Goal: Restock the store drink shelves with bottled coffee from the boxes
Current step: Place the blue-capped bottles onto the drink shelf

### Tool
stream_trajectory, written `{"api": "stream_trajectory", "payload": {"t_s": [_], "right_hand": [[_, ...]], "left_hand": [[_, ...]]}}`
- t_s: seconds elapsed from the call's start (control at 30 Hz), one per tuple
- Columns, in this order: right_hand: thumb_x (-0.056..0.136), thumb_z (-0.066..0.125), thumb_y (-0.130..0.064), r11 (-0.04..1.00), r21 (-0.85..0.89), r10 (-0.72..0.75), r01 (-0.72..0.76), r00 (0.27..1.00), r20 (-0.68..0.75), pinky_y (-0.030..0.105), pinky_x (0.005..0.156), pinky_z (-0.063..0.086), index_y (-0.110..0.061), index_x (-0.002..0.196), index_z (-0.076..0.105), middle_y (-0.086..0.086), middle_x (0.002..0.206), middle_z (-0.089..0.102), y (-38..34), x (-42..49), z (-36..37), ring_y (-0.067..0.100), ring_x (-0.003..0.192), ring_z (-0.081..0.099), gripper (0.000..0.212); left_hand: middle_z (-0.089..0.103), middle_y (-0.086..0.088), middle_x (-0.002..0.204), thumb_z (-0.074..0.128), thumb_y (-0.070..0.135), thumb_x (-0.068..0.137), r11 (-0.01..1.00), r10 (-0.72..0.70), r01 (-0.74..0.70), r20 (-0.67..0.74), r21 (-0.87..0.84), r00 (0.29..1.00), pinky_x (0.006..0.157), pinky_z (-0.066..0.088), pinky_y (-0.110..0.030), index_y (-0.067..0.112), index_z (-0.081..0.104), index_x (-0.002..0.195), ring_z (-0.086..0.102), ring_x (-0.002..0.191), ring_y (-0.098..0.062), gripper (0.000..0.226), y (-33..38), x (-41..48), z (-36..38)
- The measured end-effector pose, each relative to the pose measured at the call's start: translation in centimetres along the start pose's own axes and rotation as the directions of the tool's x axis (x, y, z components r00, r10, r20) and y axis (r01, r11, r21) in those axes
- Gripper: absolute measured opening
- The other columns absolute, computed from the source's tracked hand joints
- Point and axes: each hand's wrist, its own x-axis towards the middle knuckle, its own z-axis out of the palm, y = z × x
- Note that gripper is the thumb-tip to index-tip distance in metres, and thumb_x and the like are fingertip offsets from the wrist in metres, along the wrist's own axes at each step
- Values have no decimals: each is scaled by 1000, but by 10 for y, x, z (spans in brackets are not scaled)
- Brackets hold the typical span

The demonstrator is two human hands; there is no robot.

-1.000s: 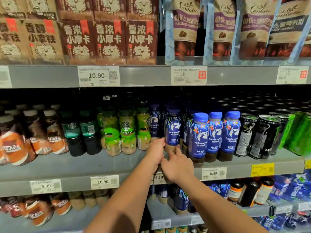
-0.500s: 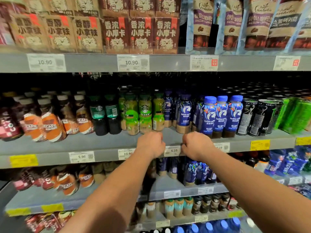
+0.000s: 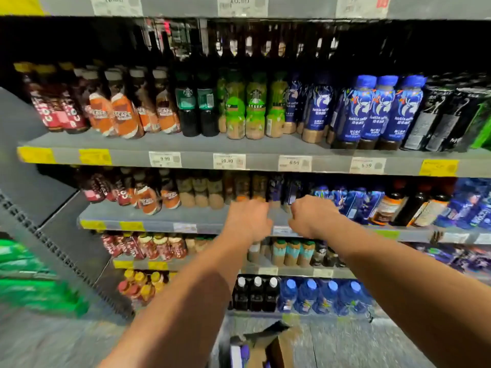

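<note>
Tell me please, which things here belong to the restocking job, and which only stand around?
Job: blue luckin coffee bottles, open cardboard box, left hand, right hand.
Standing around: green-label bottles, orange-label bottles, black cans.

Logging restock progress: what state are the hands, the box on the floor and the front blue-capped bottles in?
Left hand: fingers curled, holding nothing.
Right hand: fingers curled, holding nothing.
Cardboard box: open, flaps up, contents blurred.
Blue-capped bottles: upright, capped, at the shelf's front edge.
</note>
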Motion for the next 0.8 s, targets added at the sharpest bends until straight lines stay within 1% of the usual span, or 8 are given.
{"api": "stream_trajectory", "payload": {"t_s": [0.23,0.37,0.43,0.5,0.6,0.67,0.73,0.8], "right_hand": [[89,48,-28,985,-15,-171,174,977,131,34,85,48,-12,112,62,12,120,62,-4,-44,95,31,110,60,32],[93,45,-31,965,1,-255,263,937,239,35,84,49,-14,116,59,11,120,61,-15,-66,164,30,110,58,32],[92,47,-28,964,36,-263,264,925,273,35,86,47,-13,118,58,10,123,60,-21,-76,200,30,113,57,32],[90,49,-26,963,59,-267,262,910,316,35,87,48,-12,117,59,11,124,60,-26,-84,237,31,115,58,32],[89,48,-29,963,67,-266,260,886,379,35,88,47,-14,117,61,13,125,60,-30,-86,289,32,116,57,34],[89,48,-32,968,87,-252,237,877,408,34,86,47,-14,115,62,13,123,61,-31,-80,322,33,114,57,34],[88,49,-32,973,113,-232,203,870,435,32,84,47,-13,111,63,14,119,62,-34,-73,353,33,110,59,33],[88,49,-30,977,133,-209,165,863,461,30,79,45,-13,108,65,14,117,63,-36,-65,385,33,108,59,31]], "left_hand": [[61,-8,120,42,30,95,985,-145,159,186,-61,972,82,44,-34,18,58,118,57,110,-29,30,38,-68,93],[64,-9,111,43,28,94,978,-157,188,286,-86,945,77,48,-37,13,60,105,60,101,-30,25,48,-109,163],[63,-9,113,41,27,95,977,-144,188,338,-100,930,78,47,-35,12,58,105,58,103,-29,25,52,-123,199],[61,-8,114,39,23,97,978,-125,183,433,-95,893,73,42,-29,8,57,109,56,106,-28,26,58,-131,234],[59,-4,95,40,21,98,969,-131,213,472,-125,872,75,38,-30,12,58,93,54,100,-27,21,57,-142,280],[63,-4,100,42,28,96,958,-160,249,457,-143,875,77,42,-30,19,62,98,58,101,-27,21,52,-148,309],[64,-3,106,43,31,96,960,-161,251,484,-127,860,70,40,-28,24,62,105,61,99,-26,23,46,-150,340],[64,-4,109,42,32,96,968,-145,230,529,-98,836,68,40,-28,21,62,107,61,100,-27,25,41,-147,375]]}}
